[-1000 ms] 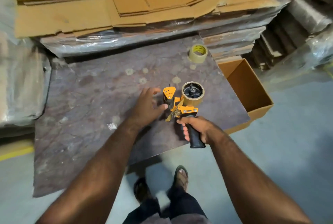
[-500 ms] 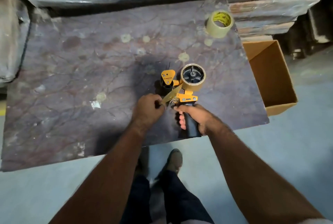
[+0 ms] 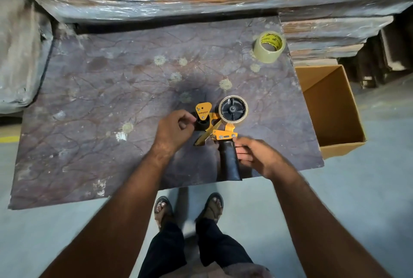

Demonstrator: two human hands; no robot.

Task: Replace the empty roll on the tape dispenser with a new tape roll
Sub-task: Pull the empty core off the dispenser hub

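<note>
An orange tape dispenser (image 3: 223, 135) with a black handle (image 3: 229, 163) lies on the dark marbled table (image 3: 111, 98) near its front edge. An empty tan roll core (image 3: 233, 121) sits on its black hub. My left hand (image 3: 173, 131) is curled around the dispenser's front end at the black roller. My right hand (image 3: 257, 154) is beside the handle, fingers spread and just touching its side, not wrapped around it. The new clear tape roll (image 3: 269, 46) with yellow print inside stands at the table's far right corner, away from both hands.
An open, empty cardboard box (image 3: 330, 107) stands on the floor against the table's right side. Plastic-wrapped stacks of flat cardboard (image 3: 156, 4) border the far edge, and a wrapped bundle (image 3: 20, 54) sits to the left. My sandalled feet (image 3: 190, 208) are below the front edge.
My right hand has let go of the handle and opened beside it. My left hand shifted up to the dispenser's front roller. The dispenser now lies flat on the table.
</note>
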